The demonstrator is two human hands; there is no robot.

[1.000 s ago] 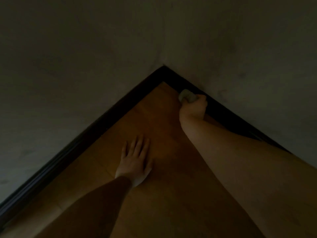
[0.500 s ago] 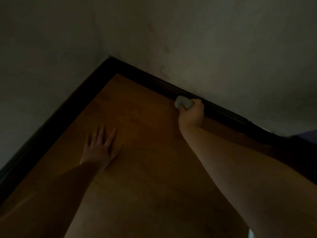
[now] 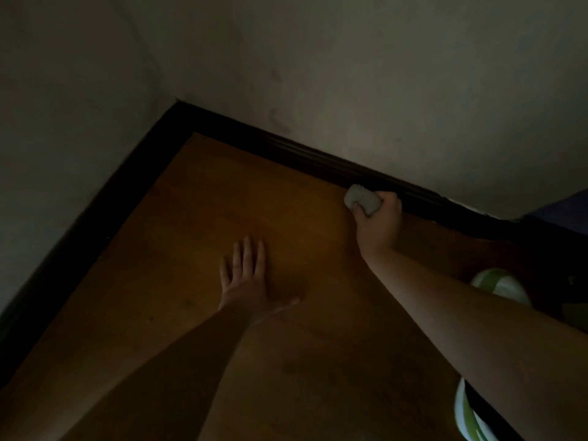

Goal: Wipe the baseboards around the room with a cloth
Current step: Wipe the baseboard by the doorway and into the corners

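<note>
R hand (image 3: pixel 378 222) grips cloth (image 3: pixel 362 199) vs baseboard (image 3: pixel 305 154); L hand (image 3: pixel 246 278) flat.

The light is dim, and two pale plaster walls (image 3: pixel 381 74) meet in a corner at upper left, with faint dark smudges low on the right-hand one. The floor (image 3: pixel 222 202) is warm orange-brown wood. At far right a bluish surface (image 3: pixel 563 211) shows, with deep shadow beneath it.
</note>
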